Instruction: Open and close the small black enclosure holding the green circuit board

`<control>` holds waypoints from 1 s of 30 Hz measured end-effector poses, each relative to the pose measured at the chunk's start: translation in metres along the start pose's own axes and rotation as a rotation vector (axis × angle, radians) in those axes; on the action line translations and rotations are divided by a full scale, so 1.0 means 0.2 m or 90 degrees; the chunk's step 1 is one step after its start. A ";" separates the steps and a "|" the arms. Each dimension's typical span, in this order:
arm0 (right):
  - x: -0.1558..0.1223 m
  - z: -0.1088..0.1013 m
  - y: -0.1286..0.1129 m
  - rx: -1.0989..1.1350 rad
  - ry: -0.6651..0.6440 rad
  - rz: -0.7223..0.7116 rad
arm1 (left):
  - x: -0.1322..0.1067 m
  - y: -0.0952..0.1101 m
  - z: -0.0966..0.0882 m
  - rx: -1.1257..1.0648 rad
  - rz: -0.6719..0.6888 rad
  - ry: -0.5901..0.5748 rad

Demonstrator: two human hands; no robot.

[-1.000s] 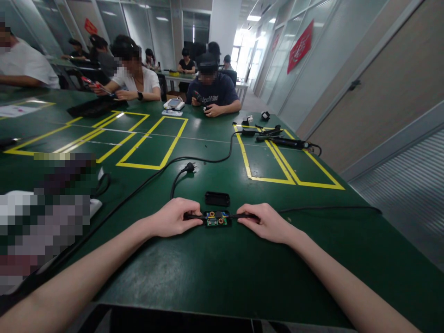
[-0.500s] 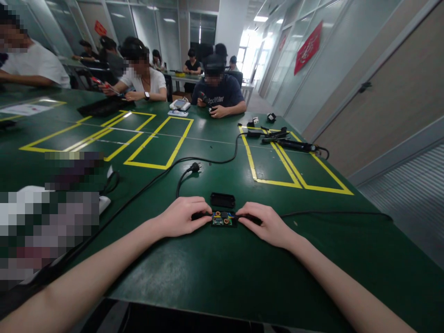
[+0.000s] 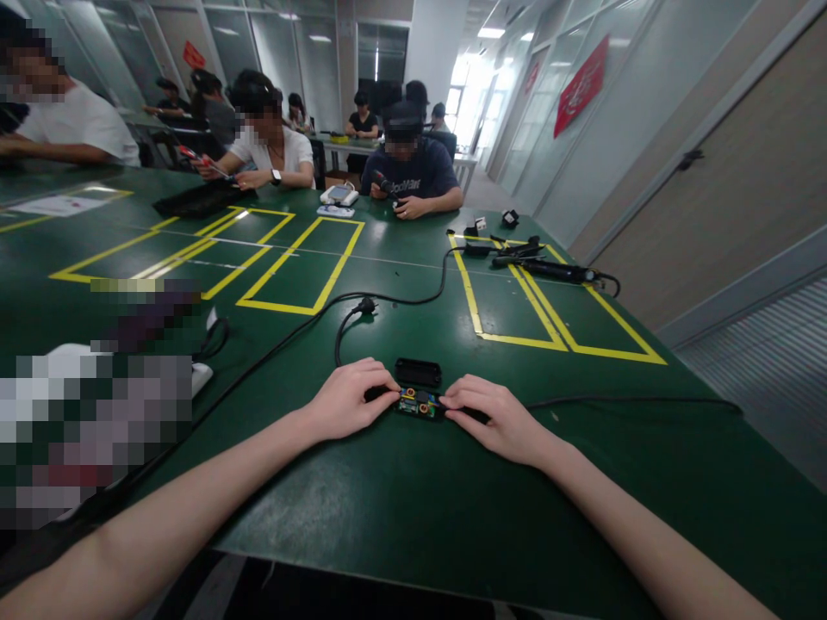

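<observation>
A small opened power adapter (image 3: 418, 403) with its circuit board showing lies on the green table (image 3: 413, 517) in front of me. My left hand (image 3: 352, 398) pinches the black cable at its left end. My right hand (image 3: 496, 417) pinches the cable at its right end, fingertips close to the board. Just behind the board lies the adapter's black lid (image 3: 419, 372). The left cable loops back to a plug (image 3: 366, 305). The right cable (image 3: 633, 399) runs off along the table to the right.
Yellow tape rectangles (image 3: 303, 263) mark the table. A long black cord (image 3: 258, 362) crosses the middle. Black tools and a screwdriver (image 3: 536, 258) lie at the far right. Several people sit working at the far side. A blurred white object (image 3: 96, 405) sits at my left.
Both hands have slid inward along the cables toward the board. The view has shifted slightly, so everything sits a little farther right in frame.
</observation>
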State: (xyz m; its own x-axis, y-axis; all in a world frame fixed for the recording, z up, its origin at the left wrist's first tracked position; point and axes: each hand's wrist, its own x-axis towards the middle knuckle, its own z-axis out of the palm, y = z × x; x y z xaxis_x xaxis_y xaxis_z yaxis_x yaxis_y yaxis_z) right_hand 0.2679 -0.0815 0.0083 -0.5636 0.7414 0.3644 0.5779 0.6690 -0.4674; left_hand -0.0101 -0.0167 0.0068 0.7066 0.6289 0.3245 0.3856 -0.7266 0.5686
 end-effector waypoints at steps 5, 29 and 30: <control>0.01 -0.01 -0.01 -0.009 -0.011 0.010 | 0.01 -0.01 -0.01 -0.031 0.012 -0.001; 0.01 0.00 -0.01 0.030 -0.027 0.049 | 0.00 0.02 -0.01 0.026 0.039 -0.052; 0.01 0.00 -0.01 0.044 -0.027 0.058 | 0.01 0.02 0.00 0.029 0.040 -0.054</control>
State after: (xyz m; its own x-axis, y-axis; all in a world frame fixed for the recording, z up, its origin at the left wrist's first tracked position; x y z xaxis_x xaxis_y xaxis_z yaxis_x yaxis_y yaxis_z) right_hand 0.2650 -0.0805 0.0095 -0.5364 0.7947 0.2841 0.5859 0.5930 -0.5523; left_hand -0.0086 -0.0180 0.0097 0.7775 0.5569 0.2922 0.3641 -0.7774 0.5129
